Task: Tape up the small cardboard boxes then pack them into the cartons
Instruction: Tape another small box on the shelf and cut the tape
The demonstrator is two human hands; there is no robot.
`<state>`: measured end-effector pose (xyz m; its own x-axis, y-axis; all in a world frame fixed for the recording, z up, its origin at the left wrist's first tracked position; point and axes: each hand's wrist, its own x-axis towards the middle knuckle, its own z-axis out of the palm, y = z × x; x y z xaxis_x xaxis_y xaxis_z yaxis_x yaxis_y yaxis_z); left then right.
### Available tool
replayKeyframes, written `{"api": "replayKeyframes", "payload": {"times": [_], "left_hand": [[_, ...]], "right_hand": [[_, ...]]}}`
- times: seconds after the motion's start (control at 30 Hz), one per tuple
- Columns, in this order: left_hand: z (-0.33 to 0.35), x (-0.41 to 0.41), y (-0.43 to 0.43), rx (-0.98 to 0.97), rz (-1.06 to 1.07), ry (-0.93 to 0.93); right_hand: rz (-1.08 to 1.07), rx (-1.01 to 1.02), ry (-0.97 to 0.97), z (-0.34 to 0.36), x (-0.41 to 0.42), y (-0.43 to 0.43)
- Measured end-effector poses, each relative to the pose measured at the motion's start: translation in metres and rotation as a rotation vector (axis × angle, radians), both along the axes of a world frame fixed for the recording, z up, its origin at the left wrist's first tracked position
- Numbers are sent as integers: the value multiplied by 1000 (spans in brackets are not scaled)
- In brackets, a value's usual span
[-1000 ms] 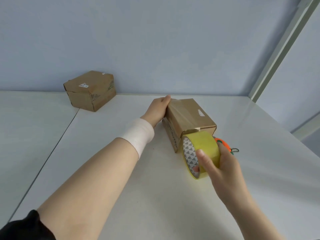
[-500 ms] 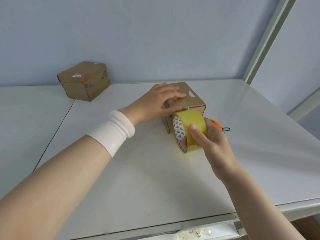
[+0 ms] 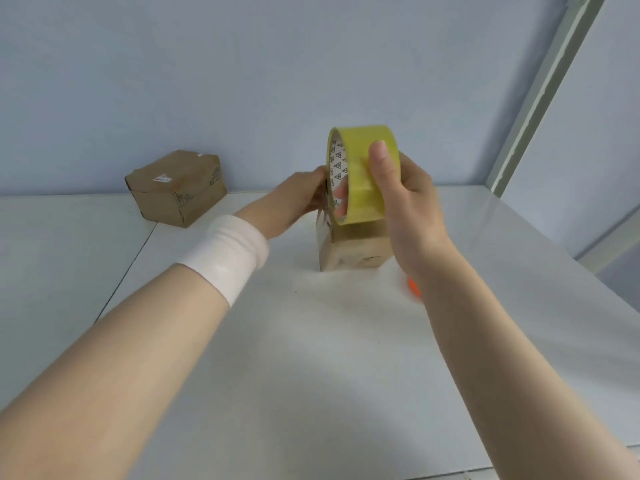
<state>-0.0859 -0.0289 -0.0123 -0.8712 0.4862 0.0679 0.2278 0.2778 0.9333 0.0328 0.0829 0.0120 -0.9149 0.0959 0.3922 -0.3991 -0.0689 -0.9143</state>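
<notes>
A small cardboard box (image 3: 353, 251) stands on end on the white table (image 3: 311, 375), mostly hidden behind the tape and my hands. My left hand (image 3: 298, 195) grips its upper left side. My right hand (image 3: 405, 199) holds a yellow roll of tape (image 3: 363, 168) lifted above the box, fingers through the core and thumb on the outer face. A strip of tape runs down from the roll over the box's near face.
A second small cardboard box (image 3: 176, 187) sits at the back left against the blue wall. An orange object (image 3: 414, 287) peeks out behind my right forearm. A white frame post (image 3: 540, 95) rises at the right.
The box has been tipped up onto its end. My right hand has raised the tape roll from the box's near end to above it, drawing tape along. My left hand shifted to the box's side.
</notes>
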Motion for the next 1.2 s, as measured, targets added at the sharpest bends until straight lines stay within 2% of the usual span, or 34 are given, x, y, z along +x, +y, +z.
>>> {"api": "replayKeyframes", "payload": {"times": [0.07, 0.13, 0.3, 0.5, 0.63, 0.77, 0.87, 0.93, 1.03, 1.2], "left_hand": [[-5, -7, 2, 206, 17, -110], [-8, -18, 2, 266, 39, -168], [-13, -41, 1, 223, 19, -282], [-17, -51, 8, 161, -16, -294], [-15, -46, 17, 152, 31, -229], [-17, -36, 25, 255, 137, -178], [-27, -22, 24, 415, -46, -157], [-33, -13, 16, 465, -134, -55], [-41, -5, 5, 341, -152, 149], [-52, -7, 6, 203, -69, 244]], "right_hand": [[-7, 39, 14, -1, -13, 4], [-26, 138, 30, -6, -25, 6], [-118, 168, 1, -9, -51, 3], [-175, 35, 66, -18, -29, 5], [-219, 57, 48, -20, -25, 3], [-161, 131, 54, -18, -37, 7], [-178, 134, 74, -24, -41, 12], [-186, 116, 70, -24, -44, 12], [-206, 105, 57, -20, -48, 9], [-285, 66, 51, -14, -41, 4]]}}
